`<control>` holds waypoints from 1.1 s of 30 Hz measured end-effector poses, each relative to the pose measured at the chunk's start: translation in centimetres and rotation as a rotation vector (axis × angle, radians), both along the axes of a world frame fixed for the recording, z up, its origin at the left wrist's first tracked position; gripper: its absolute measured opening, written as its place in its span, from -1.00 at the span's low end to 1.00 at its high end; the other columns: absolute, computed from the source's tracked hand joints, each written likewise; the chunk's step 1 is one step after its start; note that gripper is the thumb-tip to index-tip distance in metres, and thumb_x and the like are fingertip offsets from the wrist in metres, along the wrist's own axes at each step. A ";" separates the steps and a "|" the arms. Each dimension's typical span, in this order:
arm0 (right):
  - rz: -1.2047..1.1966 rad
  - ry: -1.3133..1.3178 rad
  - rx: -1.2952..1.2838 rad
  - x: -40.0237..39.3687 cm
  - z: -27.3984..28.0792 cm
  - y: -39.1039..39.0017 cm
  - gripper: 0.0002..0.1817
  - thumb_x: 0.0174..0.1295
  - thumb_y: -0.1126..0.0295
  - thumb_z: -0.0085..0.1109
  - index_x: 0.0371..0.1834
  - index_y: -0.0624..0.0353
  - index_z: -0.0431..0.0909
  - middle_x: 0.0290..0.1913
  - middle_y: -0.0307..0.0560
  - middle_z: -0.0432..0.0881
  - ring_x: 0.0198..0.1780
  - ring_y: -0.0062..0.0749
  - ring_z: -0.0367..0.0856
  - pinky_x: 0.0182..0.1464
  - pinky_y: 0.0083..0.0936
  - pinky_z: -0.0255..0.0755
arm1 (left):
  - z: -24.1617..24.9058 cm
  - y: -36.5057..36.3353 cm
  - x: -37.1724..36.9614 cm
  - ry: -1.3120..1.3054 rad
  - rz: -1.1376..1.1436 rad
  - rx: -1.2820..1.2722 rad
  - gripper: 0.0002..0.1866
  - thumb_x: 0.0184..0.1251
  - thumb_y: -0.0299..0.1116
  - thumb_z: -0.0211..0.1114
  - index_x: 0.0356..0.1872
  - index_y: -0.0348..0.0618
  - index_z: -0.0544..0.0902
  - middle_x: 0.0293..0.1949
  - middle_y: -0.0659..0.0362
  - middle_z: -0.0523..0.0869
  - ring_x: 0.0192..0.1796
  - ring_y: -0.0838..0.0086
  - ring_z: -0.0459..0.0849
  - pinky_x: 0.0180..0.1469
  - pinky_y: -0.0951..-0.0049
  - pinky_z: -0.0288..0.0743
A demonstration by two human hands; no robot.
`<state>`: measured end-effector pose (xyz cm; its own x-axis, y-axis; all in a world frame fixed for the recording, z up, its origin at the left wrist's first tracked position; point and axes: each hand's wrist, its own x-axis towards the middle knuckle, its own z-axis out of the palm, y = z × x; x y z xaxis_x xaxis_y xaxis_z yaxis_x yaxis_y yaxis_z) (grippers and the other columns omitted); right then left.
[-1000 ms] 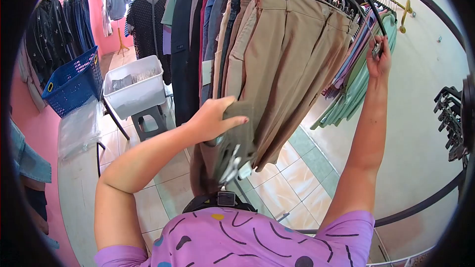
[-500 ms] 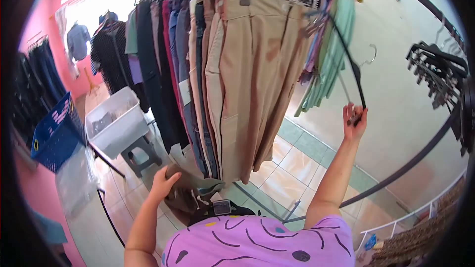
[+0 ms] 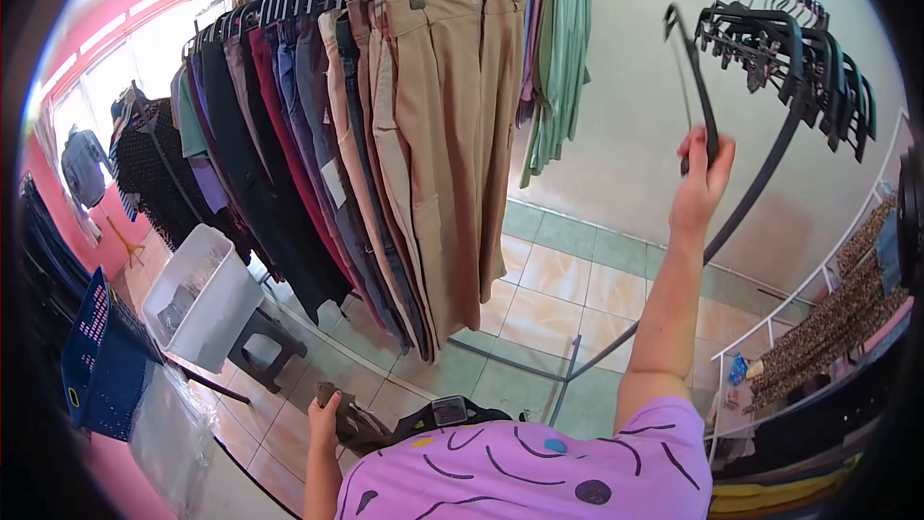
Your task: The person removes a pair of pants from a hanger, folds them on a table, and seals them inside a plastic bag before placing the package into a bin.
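Note:
My right hand [image 3: 703,169] is raised at the right with its fingers closed round one end of a black hanger [image 3: 701,77]. The hanger points upward, just left of a row of black clip hangers [image 3: 770,48] on the rail. Low in front of my body, my left hand [image 3: 325,416] grips a brown garment [image 3: 364,431]; it is bunched up and its kind cannot be told. Beige trousers [image 3: 443,135] hang by clips at the near end of the rack, between my two hands.
Many trousers and tops fill the rack, with green tops [image 3: 558,67] behind. A white bin [image 3: 197,299] rests on a grey stool [image 3: 265,351], beside a blue basket [image 3: 106,356]. A dark metal bar [image 3: 760,188] curves at the right, near a white rack [image 3: 770,327].
My view has turned right. The right hand has risen with the hanger, bringing it close to the row of hangers. My left hand still grips the brown garment, now lower.

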<state>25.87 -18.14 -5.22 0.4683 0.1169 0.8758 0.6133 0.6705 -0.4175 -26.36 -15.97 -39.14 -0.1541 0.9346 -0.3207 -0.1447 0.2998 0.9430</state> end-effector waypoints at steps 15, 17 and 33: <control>-0.519 0.027 -0.051 7.4 11.0 6.2 -0.49 0.16 0.01 0.13 -0.20 0.36 0.43 -0.31 0.14 0.58 -0.20 -0.06 0.56 -0.08 -0.31 0.38 | -2.3 -5.5 -5.3 0.102 -0.045 -0.027 -0.69 0.27 -0.25 0.19 -0.18 -0.36 0.57 -0.33 0.09 0.67 -0.30 0.39 0.64 -0.24 0.43 0.47; -0.650 -0.011 0.048 4.1 9.9 5.1 -0.49 0.19 0.03 0.14 -0.12 0.34 0.44 -0.14 0.14 0.57 -0.08 -0.13 0.54 0.01 -0.34 0.37 | -2.6 -5.7 -6.4 0.395 -0.065 -0.014 -0.61 0.28 -0.16 0.16 -0.20 -0.39 0.57 -0.32 -0.02 0.68 -0.26 0.28 0.64 -0.18 0.35 0.45; 0.891 -0.369 -0.796 -21.2 -20.8 13.6 -0.59 0.11 0.50 0.17 0.07 0.13 0.40 -0.13 -0.22 0.56 -0.15 -0.54 0.51 -0.07 -0.59 0.40 | 14.8 -2.4 -7.4 0.309 -0.121 0.253 -0.71 0.32 -0.26 0.19 -0.10 -0.28 0.55 -0.23 0.23 0.65 -0.18 0.61 0.54 -0.10 0.53 0.43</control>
